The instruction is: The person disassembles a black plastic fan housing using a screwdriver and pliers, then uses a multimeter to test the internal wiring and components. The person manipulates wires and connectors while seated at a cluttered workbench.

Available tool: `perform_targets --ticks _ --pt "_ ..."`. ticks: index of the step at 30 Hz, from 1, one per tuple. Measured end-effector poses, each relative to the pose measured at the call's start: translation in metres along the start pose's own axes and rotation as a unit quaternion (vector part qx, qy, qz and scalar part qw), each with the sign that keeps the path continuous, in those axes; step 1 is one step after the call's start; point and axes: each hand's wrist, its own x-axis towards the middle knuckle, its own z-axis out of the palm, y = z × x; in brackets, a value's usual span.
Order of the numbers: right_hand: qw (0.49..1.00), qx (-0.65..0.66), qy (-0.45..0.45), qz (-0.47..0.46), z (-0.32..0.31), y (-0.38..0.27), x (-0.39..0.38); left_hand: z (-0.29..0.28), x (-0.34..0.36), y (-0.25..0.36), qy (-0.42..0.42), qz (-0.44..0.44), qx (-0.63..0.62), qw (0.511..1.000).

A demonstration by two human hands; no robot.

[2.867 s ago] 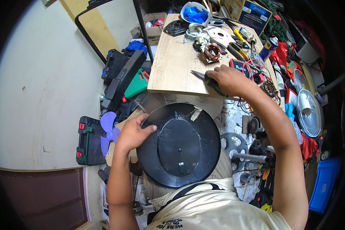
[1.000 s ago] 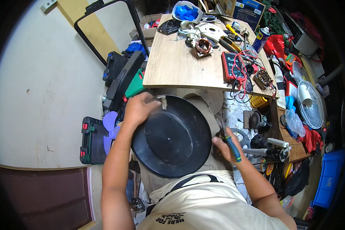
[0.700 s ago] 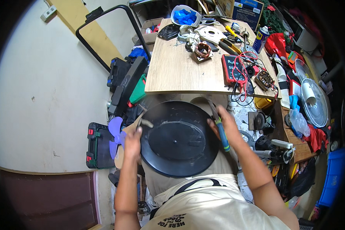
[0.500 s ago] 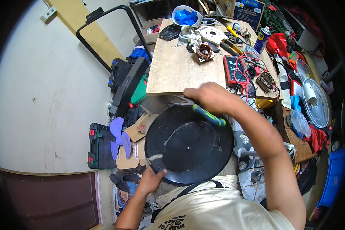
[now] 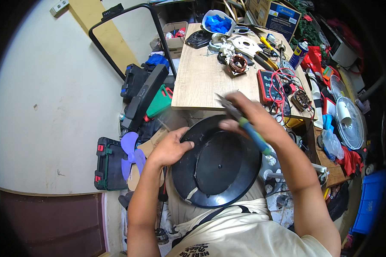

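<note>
A black round plastic base, dish-shaped (image 5: 221, 167), rests on my lap just below the table's front edge. A pale streak marks its lower left rim, and a small hole shows at its middle. My left hand (image 5: 171, 148) grips the base by its upper left rim, thumb on the near face. Over the upper right of the base, my right hand (image 5: 254, 115) is closed round pliers with blue and green handles (image 5: 254, 136). Their jaws point up and left, near the table edge and apart from the base; motion blurs them a little.
On the wooden table (image 5: 197, 88) lie a red multimeter (image 5: 270, 87), a copper-wound motor stator (image 5: 237, 65), a spray can (image 5: 299, 55) and a bowl with blue contents (image 5: 218, 22). A purple fan blade (image 5: 133, 156) and a tool case (image 5: 110, 165) are at left; fan grilles (image 5: 349, 118) stand right.
My left hand has moved from the lower left rim up to the upper left rim. The base has turned, its pale streak now lower. The pliers have swung so their jaws point up.
</note>
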Motion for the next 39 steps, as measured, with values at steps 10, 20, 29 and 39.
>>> perform_targets --ticks 10,20,29,39 --pt "0.986 0.064 -0.043 0.15 0.019 0.019 -0.123 0.058 0.008 0.032 0.252 0.093 0.419 0.867" --pt "0.978 0.105 -0.038 0.174 0.021 0.02 -0.123 0.062 -0.003 0.022 0.274 0.115 0.39 0.872" --pt "0.975 0.112 -0.171 0.087 0.005 0.032 -0.062 0.03 0.003 0.016 0.106 0.089 0.143 0.98" --pt "0.887 0.063 -0.429 0.157 -0.014 0.017 0.019 0.024 0.009 0.008 0.03 0.035 0.011 0.999"
